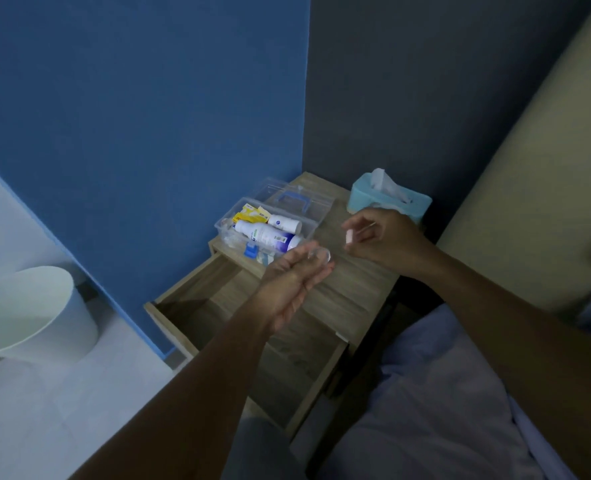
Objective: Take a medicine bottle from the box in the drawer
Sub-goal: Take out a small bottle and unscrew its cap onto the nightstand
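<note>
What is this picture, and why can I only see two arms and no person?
The camera sits on the person's head and looks down, so you see only their arms. The left hand holds something small and clear, hard to tell what. The right hand pinches a small white thing, maybe a cap. Below them is a wooden bedside table with its drawer pulled open. On the table stands a clear plastic box, its lid flipped back, with white medicine bottles lying inside. Behind it is a blue tissue box. A white bin stands on the floor.
</note>
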`<state>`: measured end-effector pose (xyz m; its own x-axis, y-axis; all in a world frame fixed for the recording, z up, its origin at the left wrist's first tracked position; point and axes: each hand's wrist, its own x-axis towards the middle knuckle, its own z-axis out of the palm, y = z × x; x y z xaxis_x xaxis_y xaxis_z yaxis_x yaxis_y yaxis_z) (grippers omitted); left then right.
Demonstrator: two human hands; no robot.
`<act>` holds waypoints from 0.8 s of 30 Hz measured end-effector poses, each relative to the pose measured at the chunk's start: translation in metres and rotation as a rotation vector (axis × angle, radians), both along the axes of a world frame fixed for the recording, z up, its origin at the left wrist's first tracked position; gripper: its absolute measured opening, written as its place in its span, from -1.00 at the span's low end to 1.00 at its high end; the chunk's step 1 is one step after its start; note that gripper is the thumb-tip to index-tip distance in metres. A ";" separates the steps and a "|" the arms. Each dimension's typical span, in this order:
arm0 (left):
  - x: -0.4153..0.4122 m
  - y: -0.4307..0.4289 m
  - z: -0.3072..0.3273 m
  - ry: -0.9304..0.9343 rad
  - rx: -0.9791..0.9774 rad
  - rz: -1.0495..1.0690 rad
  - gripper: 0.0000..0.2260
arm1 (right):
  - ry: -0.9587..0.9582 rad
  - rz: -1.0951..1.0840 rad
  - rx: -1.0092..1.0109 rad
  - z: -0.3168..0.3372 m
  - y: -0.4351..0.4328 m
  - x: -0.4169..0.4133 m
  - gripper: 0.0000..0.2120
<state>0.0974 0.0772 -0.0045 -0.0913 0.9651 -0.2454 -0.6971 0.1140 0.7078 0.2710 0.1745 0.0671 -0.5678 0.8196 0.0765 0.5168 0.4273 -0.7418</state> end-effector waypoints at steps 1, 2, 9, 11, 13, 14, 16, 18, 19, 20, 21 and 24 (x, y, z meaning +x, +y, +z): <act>0.001 0.004 -0.007 0.072 -0.007 0.006 -0.43 | 0.004 -0.035 -0.010 -0.010 0.002 0.003 -0.76; 0.003 0.007 -0.014 0.153 -0.025 0.020 -0.44 | 0.003 -0.072 -0.011 -0.021 0.005 0.006 -0.78; 0.009 0.036 -0.067 0.420 -0.101 0.096 -0.62 | 0.018 -0.202 -0.037 -0.103 0.019 0.020 -0.82; 0.009 0.045 -0.082 0.509 -0.083 0.063 -0.72 | 0.022 -0.249 -0.070 -0.126 0.022 0.023 -0.82; 0.009 0.050 -0.092 0.688 -0.058 0.028 -0.79 | 0.049 -0.304 -0.088 -0.149 0.024 0.025 -0.82; 0.008 0.053 -0.098 0.857 -0.048 0.010 -0.77 | 0.060 -0.329 -0.083 -0.159 0.024 0.026 -0.81; 0.005 0.057 -0.109 1.187 0.035 -0.036 -0.75 | 0.078 -0.352 -0.059 -0.176 0.022 0.027 -0.82; 0.005 0.064 -0.119 1.317 0.067 -0.095 -0.75 | 0.084 -0.350 -0.017 -0.190 0.020 0.025 -0.88; 0.005 0.068 -0.123 1.338 0.050 -0.122 -0.74 | 0.080 -0.344 0.001 -0.196 0.019 0.024 -0.92; 0.006 0.073 -0.127 1.345 0.026 -0.147 -0.73 | 0.079 -0.336 0.001 -0.201 0.018 0.023 -0.93; 0.008 0.077 -0.130 1.349 0.005 -0.171 -0.70 | 0.076 -0.330 -0.012 -0.205 0.018 0.022 -0.89; 0.010 0.084 -0.136 1.385 -0.027 -0.210 -0.64 | 0.066 -0.337 -0.057 -0.215 0.014 0.021 -0.69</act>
